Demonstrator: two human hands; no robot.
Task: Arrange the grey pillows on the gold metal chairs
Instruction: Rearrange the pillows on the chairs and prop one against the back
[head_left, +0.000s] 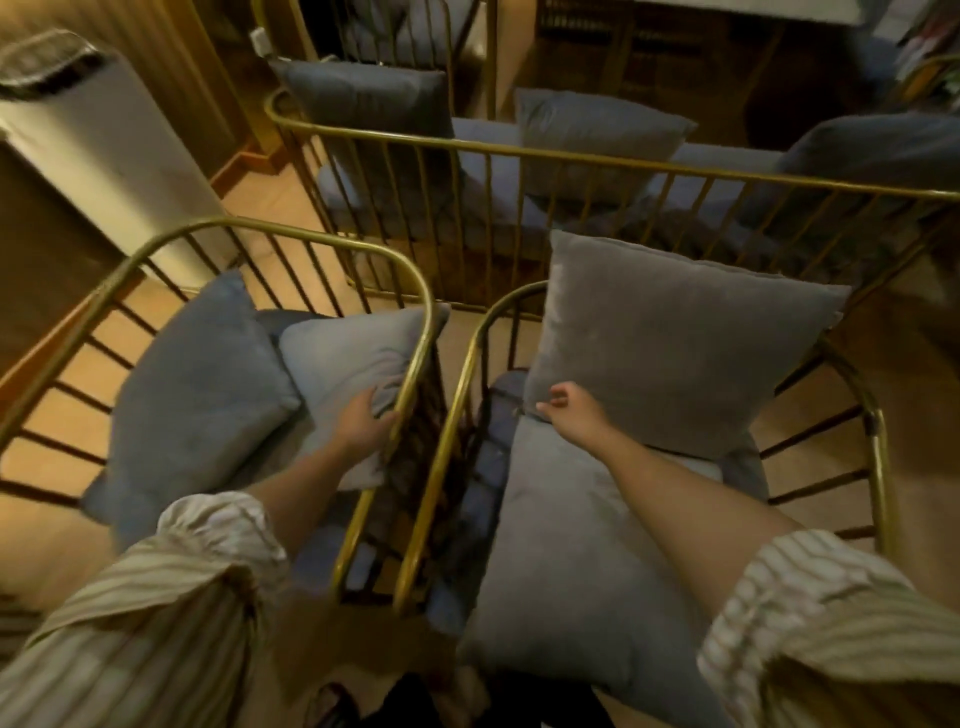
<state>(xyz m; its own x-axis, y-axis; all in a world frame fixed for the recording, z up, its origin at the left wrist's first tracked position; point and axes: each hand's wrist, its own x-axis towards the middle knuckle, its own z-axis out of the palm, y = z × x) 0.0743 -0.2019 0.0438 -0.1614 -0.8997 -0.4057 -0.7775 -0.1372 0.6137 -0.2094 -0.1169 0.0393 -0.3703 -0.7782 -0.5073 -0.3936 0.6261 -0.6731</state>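
Note:
Two gold metal chairs stand side by side below me. In the left chair (291, 234) a blue-grey pillow (192, 395) leans against the left bars, and a lighter grey pillow (348, 358) lies beside it. My left hand (366, 423) grips that lighter pillow's lower edge near the chair's right rail. In the right chair (878, 457) a large grey pillow (675, 343) stands upright against the back, above a flat grey cushion (566, 566). My right hand (563, 405) touches the upright pillow's lower left corner, fingers loosely curled.
Behind the chairs stands a long gold-railed bench (623, 163) holding several grey pillows, one of them (597, 135) near its middle. A white boxy appliance (104, 150) stands at the left on the wooden floor. My striped sleeves fill the lower corners.

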